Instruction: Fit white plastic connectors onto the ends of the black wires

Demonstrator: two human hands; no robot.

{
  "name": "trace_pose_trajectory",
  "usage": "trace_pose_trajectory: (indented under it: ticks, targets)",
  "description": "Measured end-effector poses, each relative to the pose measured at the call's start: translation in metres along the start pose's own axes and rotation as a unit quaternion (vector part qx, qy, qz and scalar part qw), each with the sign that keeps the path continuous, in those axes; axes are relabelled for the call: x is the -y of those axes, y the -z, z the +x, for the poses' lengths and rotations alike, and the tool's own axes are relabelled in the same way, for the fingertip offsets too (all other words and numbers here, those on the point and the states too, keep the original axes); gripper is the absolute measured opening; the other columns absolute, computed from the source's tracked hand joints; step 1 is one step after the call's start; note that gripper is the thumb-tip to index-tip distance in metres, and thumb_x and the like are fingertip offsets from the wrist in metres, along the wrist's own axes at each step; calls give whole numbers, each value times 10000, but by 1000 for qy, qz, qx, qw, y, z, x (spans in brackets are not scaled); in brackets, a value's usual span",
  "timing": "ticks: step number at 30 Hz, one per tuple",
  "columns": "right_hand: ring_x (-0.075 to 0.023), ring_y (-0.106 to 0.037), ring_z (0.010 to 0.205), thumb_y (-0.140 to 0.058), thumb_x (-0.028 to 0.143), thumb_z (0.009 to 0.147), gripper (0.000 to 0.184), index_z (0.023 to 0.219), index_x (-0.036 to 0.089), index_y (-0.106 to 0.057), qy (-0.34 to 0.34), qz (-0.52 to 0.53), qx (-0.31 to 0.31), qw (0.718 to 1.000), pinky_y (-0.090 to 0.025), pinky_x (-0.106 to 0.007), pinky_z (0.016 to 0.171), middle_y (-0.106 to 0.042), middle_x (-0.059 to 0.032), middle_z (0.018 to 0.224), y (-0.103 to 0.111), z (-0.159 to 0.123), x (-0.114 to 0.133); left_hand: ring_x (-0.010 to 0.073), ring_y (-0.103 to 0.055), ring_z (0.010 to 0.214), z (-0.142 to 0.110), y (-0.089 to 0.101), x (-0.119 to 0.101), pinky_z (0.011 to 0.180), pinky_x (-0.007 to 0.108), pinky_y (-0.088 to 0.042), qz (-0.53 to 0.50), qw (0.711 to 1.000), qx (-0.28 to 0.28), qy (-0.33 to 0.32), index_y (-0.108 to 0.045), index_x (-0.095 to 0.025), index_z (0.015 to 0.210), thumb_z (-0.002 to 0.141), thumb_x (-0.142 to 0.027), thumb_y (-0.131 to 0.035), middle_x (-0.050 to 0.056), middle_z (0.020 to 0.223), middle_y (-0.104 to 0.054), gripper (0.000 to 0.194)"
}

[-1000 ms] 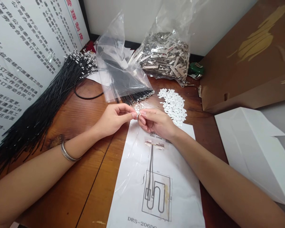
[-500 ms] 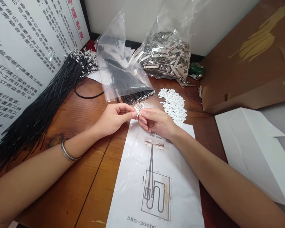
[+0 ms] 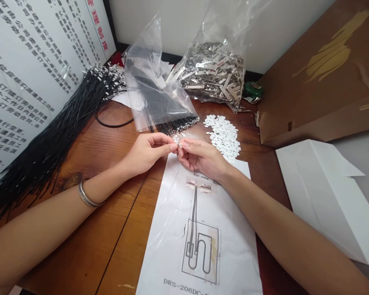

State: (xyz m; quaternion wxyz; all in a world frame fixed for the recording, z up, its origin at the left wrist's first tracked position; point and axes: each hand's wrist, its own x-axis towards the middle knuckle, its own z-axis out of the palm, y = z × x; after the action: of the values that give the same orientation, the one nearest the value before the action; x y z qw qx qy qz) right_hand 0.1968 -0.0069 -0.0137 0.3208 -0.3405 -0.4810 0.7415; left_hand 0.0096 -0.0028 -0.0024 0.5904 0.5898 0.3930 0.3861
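My left hand [image 3: 149, 151] and my right hand [image 3: 201, 155] meet at their fingertips above the top end of a printed drawing sheet [image 3: 233, 241]. Each thumb and forefinger is pinched closed. What sits between the fingertips is tiny and mostly covered by them, so its kind does not show. Just beyond the fingers lie the metal-tipped ends of black wires [image 3: 184, 123], sticking out from a clear plastic bag [image 3: 160, 98]. To the right of my right hand is a pile of small white connector housings [image 3: 224, 137].
At the back stands a clear bag of thin metal strips [image 3: 215, 76], with a green object [image 3: 252, 92] beside it. A long bundle of black wires [image 3: 55, 135] with white ends leans along the left board [image 3: 24, 82]. On the right are a brown box [image 3: 320, 78] and a folded white box [image 3: 326, 196].
Both hands keep almost the same place, fingertips together. My right fingers have shifted very slightly. The whole view has moved a little.
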Motion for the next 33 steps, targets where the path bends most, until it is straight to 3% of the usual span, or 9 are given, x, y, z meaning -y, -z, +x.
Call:
trace_pose_trajectory:
  ticks: [12,33]
  targets:
    - [-62,-397,413,-621,366,867,273,687,173,-554,-4,2,-18,1000,-210,-206,386,-507,29,513,-1,0,0,67,-516,559,0,0,-1,543,197,-397,11,1000,-10,10,-693,-123,754,778,-222,-731,-4,645,-657,109]
    - [-55,-370,378,-599,396,914,286,739,172,-569,15,-18,1,1000,-219,-210,395,-499,47,466,2,0,-2,61,-472,529,0,1,1,526,200,-367,-20,1000,-1,6,-691,-129,741,750,-231,-760,-31,573,-594,123]
